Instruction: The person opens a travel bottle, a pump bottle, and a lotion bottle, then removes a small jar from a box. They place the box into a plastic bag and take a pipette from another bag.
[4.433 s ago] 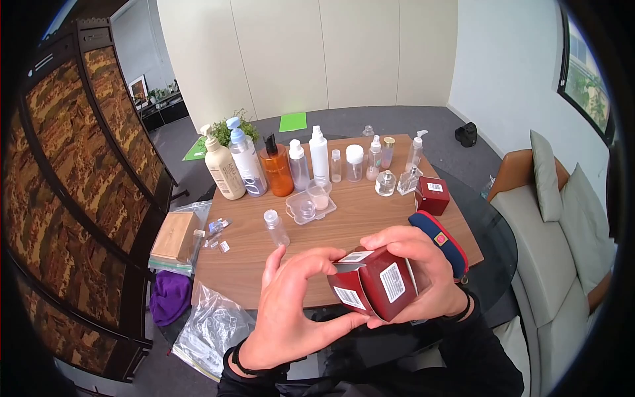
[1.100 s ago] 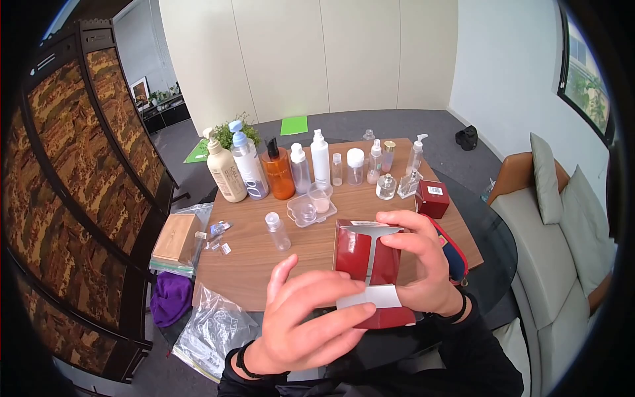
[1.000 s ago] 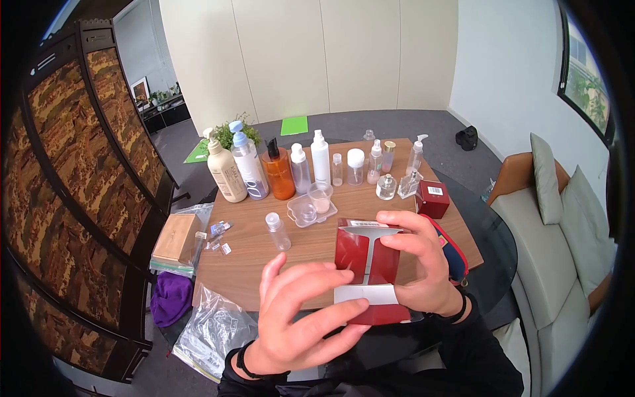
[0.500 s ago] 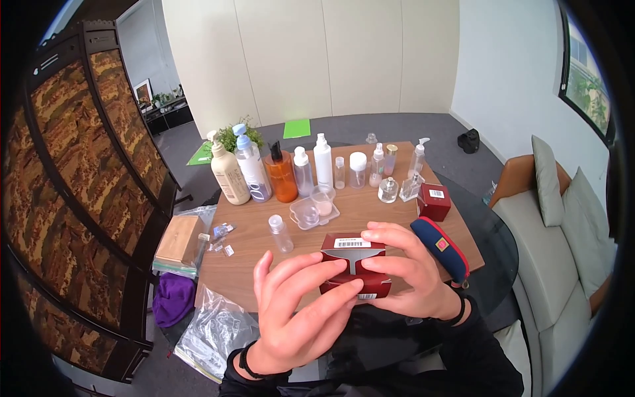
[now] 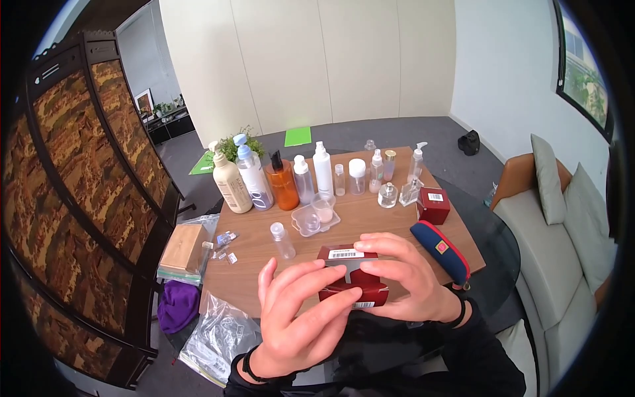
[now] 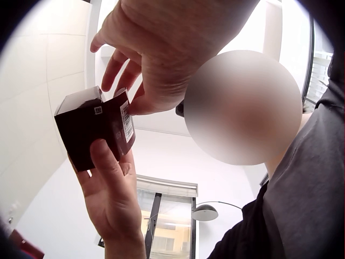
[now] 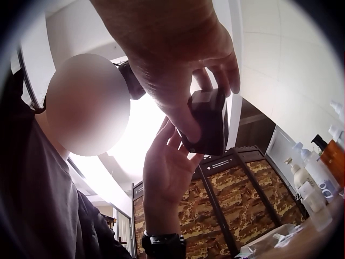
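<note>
A small dark red cardboard box (image 5: 376, 295) with white barcode labels is held up between both hands, over the table's near edge. Its flaps stand apart and its grey inside shows. My right hand (image 5: 417, 286) grips it from the right, fingers along the upper edge; in the left wrist view the right thumb (image 6: 104, 156) presses its side face. From the left, my left hand (image 5: 294, 314) pinches the near flap, two fingertips over the opening. The left wrist view shows the left thumb (image 6: 138, 106) by the barcode side. In the head view that thumb is hidden.
Behind the hands stand pump bottles, including an amber bottle (image 5: 283, 187), and a clear bottle (image 5: 283, 243). A clear plastic case (image 5: 316, 221) lies mid-table. At the right are another red box (image 5: 433, 210) and a navy pouch (image 5: 440, 251). A plastic bag (image 5: 218, 339) lies front left.
The box has turned from showing its barcode side to showing its opening, then tilted and dropped lower. The left fingers have shifted from beside the box to over its near flap.
</note>
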Demonstrator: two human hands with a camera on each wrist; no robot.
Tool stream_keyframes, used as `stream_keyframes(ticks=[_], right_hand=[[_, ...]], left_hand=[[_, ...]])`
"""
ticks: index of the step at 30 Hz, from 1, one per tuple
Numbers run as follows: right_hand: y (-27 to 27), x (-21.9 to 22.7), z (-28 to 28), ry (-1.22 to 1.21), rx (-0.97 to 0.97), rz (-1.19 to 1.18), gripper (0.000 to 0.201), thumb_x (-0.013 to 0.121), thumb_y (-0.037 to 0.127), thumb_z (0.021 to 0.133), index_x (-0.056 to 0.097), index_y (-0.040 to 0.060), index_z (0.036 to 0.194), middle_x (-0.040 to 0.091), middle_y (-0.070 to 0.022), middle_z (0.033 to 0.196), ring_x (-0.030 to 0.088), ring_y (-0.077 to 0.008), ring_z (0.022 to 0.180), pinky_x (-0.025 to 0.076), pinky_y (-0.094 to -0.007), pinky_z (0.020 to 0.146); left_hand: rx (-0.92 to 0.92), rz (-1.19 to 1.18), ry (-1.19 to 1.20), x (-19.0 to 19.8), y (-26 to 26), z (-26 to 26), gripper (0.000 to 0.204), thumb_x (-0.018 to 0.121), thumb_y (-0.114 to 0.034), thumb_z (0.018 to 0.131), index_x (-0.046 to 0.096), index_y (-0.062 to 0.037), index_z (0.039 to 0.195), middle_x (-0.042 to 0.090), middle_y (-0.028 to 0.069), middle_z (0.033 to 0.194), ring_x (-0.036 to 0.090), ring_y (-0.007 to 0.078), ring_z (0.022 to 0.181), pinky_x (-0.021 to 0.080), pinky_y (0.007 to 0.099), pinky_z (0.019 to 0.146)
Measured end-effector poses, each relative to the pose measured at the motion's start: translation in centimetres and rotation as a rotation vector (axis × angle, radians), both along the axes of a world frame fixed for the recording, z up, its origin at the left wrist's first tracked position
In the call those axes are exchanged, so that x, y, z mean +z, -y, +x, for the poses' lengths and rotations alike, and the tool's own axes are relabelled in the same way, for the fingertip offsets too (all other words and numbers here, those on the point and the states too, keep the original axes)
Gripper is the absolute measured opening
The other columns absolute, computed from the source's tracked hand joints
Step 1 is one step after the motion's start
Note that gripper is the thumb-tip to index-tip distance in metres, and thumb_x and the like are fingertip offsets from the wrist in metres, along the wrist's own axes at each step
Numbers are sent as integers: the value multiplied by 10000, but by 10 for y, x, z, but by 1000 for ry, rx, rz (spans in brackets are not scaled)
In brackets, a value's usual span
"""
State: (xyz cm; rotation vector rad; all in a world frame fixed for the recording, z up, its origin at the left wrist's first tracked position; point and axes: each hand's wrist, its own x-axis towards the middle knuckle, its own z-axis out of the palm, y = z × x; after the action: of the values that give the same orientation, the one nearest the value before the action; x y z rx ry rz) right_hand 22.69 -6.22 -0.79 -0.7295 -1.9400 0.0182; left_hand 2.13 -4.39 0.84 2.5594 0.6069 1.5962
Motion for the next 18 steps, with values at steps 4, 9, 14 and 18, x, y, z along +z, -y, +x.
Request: stream_keyframes(ticks=[4,9,14,18], right_hand=[[4,4,0,23,10,-10,677,837,104,620,544,98,1231,518,-120,1286,505,-324,1195,433,-442,993],[3,3,0,4,22,-16,682,840,105,625,535,81,1234,518,-119,1288,502,-325,1198,426,-442,999],[2,2,0,-6,31,-9,709,838,102,631,506,81,1257,511,-129,1296,500,-327,1198,417,-450,1005],[3,4,0,0,38,-25,709,830,97,638,496,80,1263,509,-134,1297,495,-334,1202,416,-455,1005]], left_hand=[[29,-22,-5,0,-2,1,358,739,-66,651,718,-166,995,635,49,1124,587,261,1031,279,483,1025],[48,-99,-21,2,-1,3,330,730,-77,692,702,-141,1014,626,54,1143,581,268,1045,268,496,1021],[51,-150,-39,4,-1,3,343,735,-95,719,678,-130,1056,624,54,1146,579,254,1054,263,492,1023],[68,-221,-38,6,-1,4,335,741,-122,737,671,-124,1064,623,57,1148,576,247,1063,263,492,1023]])
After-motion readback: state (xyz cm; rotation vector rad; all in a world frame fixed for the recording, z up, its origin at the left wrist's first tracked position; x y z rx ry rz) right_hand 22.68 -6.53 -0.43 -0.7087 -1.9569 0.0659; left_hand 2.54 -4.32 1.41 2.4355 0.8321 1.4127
